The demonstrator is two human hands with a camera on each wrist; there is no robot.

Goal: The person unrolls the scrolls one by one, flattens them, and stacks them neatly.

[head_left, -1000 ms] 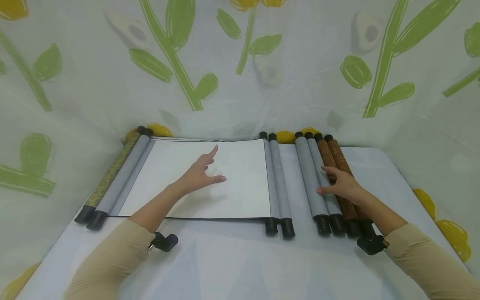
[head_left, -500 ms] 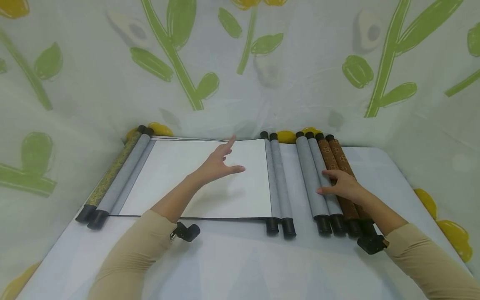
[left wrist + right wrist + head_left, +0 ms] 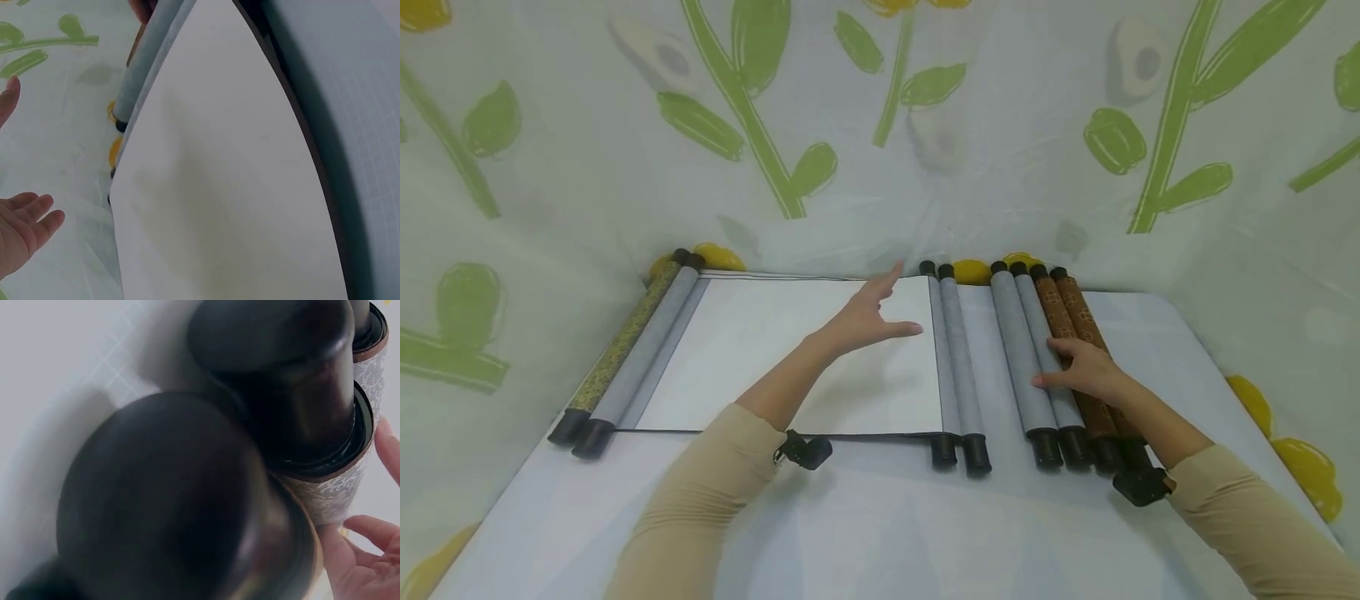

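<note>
A hanging scroll lies partly unrolled, its blank white sheet (image 3: 752, 333) facing up. My left hand (image 3: 868, 315) hovers over the sheet's right part, thumb and fingers spread, holding nothing; the left wrist view shows the same open fingers (image 3: 42, 219). On the right lie two rolled grey scrolls (image 3: 1018, 350) and two brown patterned scrolls (image 3: 1078, 312), side by side with black end knobs. My right hand (image 3: 1088, 372) rests across the grey and brown ones, thumb and fingers lightly extended. Up close, the right wrist view has large black knobs (image 3: 162, 494) before the fingers.
Two grey rolls (image 3: 967, 367) lie along the sheet's right edge. At its left edge are a grey roll (image 3: 643, 342) and a yellow patterned roll (image 3: 625, 342). A white-covered table (image 3: 910, 533) carries everything, with a leaf-printed cloth (image 3: 1000, 167) behind.
My left hand has moved steadily to the right above the white sheet, towards its right edge. My right hand has stayed in place on the scrolls.
</note>
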